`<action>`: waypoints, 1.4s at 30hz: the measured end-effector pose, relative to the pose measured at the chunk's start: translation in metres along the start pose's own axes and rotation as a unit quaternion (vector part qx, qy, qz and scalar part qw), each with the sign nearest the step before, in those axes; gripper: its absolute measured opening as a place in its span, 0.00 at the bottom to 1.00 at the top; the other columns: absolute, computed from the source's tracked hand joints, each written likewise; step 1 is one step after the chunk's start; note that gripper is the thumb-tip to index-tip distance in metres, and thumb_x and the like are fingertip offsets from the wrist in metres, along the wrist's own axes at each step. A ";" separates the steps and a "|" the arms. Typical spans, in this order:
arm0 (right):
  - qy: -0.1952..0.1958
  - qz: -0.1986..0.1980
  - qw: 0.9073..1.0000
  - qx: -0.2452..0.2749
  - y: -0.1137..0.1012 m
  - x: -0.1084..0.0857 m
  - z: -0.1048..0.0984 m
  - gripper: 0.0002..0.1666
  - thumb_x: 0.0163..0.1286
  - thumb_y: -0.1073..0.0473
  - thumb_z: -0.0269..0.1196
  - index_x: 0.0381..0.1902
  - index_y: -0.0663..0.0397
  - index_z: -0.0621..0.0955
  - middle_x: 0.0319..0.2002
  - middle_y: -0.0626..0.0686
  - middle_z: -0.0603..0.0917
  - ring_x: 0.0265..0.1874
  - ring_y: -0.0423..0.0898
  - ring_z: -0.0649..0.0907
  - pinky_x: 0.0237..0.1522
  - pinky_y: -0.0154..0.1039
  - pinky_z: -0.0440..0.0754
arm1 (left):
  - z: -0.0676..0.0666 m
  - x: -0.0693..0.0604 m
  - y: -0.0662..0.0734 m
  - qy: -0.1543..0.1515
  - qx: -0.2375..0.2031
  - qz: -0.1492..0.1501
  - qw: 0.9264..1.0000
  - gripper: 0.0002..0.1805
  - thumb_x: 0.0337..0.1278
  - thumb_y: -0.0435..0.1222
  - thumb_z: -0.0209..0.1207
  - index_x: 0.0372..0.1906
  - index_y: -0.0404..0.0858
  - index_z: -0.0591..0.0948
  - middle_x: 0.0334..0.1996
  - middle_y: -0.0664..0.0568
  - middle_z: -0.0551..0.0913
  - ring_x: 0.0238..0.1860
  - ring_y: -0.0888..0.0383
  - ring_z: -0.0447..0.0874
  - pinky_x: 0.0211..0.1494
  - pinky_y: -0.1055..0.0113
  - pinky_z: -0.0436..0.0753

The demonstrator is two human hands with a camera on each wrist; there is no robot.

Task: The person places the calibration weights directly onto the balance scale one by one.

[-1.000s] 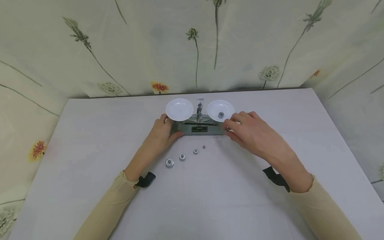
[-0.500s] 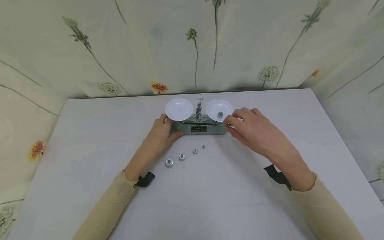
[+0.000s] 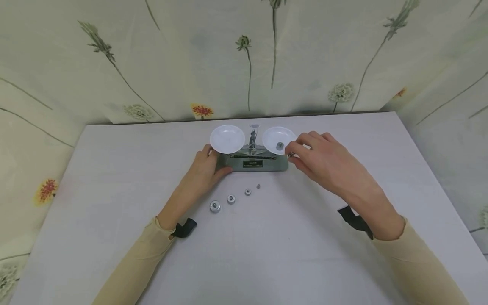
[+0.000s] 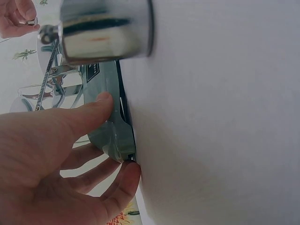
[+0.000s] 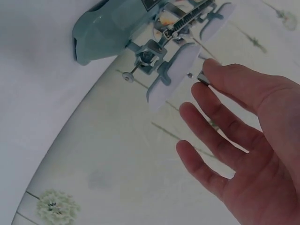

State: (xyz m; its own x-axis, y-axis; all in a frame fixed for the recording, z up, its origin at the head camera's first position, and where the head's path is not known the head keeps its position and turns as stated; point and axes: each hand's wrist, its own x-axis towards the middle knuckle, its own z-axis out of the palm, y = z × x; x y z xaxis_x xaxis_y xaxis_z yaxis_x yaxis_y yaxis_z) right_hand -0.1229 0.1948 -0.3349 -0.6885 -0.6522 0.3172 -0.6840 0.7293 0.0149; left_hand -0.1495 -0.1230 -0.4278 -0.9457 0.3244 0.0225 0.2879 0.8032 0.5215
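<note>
A green-based balance scale (image 3: 267, 166) with two white pans stands near the table's far edge. My left hand (image 3: 202, 171) grips the left end of its base, thumb in front and fingers round the back, as the left wrist view shows too. My right hand (image 3: 324, 163) is beside the right pan (image 3: 271, 136), pinching a small metal weight (image 5: 203, 78) between thumb and forefinger. Another weight (image 3: 280, 146) sits in that pan. Nothing lies in the left pan (image 3: 227, 139).
Several metal weights, graded in size, stand in a slanting row before the scale, from the largest (image 3: 215, 206) to the smallest (image 3: 258, 186). A flower-printed cloth (image 3: 171, 63) hangs behind the white table (image 3: 244, 258).
My right hand, with the pinched weight, has risen slightly from the front right corner of the base towards the right pan's edge. The left hand stays on the scale.
</note>
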 end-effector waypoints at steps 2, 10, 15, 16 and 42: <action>0.000 0.001 1.000 0.001 0.001 0.001 0.000 0.15 0.67 0.65 0.76 0.48 0.51 0.84 0.40 0.52 0.87 0.40 0.53 0.84 0.46 0.51 0.82 | 0.000 0.000 0.001 -0.001 -0.001 -0.002 1.000 0.44 0.71 0.47 0.70 0.81 0.32 0.66 0.75 0.30 0.71 0.73 0.31 0.75 0.78 0.40 0.78; -0.015 0.019 1.000 0.010 0.004 0.008 -0.002 0.13 0.70 0.64 0.74 0.50 0.51 0.84 0.43 0.54 0.88 0.42 0.54 0.85 0.48 0.52 0.82 | 0.000 0.000 0.000 -0.001 0.001 -0.002 1.000 0.43 0.72 0.47 0.69 0.81 0.32 0.66 0.75 0.30 0.71 0.73 0.32 0.75 0.78 0.41 0.78; -0.029 0.028 0.999 0.001 0.005 0.014 -0.002 0.12 0.71 0.62 0.74 0.50 0.52 0.84 0.43 0.55 0.88 0.42 0.54 0.85 0.50 0.53 0.83 | 0.000 0.001 0.001 -0.003 0.003 -0.004 1.000 0.43 0.72 0.47 0.69 0.81 0.32 0.65 0.75 0.31 0.72 0.73 0.33 0.75 0.78 0.41 0.78; -0.032 0.030 0.999 -0.001 0.005 0.015 -0.002 0.12 0.71 0.62 0.74 0.50 0.52 0.84 0.43 0.55 0.88 0.42 0.54 0.86 0.50 0.53 0.83 | -0.001 0.001 0.001 -0.004 0.002 -0.005 1.000 0.43 0.72 0.47 0.69 0.81 0.32 0.65 0.75 0.31 0.72 0.73 0.33 0.75 0.78 0.41 0.78; -0.043 0.043 0.998 -0.012 0.010 0.024 0.001 0.11 0.72 0.62 0.73 0.48 0.53 0.84 0.42 0.55 0.88 0.41 0.54 0.85 0.47 0.52 0.81 | -0.001 0.001 0.001 -0.005 -0.005 -0.003 1.000 0.43 0.71 0.46 0.70 0.81 0.32 0.66 0.76 0.30 0.71 0.74 0.31 0.73 0.79 0.40 0.76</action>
State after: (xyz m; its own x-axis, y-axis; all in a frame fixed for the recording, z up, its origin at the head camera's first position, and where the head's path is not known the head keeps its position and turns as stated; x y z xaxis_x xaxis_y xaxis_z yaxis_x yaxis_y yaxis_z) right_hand -0.1459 0.1864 -0.3278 -0.7631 -0.6021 0.2350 -0.6167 0.7870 0.0137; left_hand -0.1505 -0.1225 -0.4261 -0.9455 0.3254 0.0103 0.2812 0.8003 0.5296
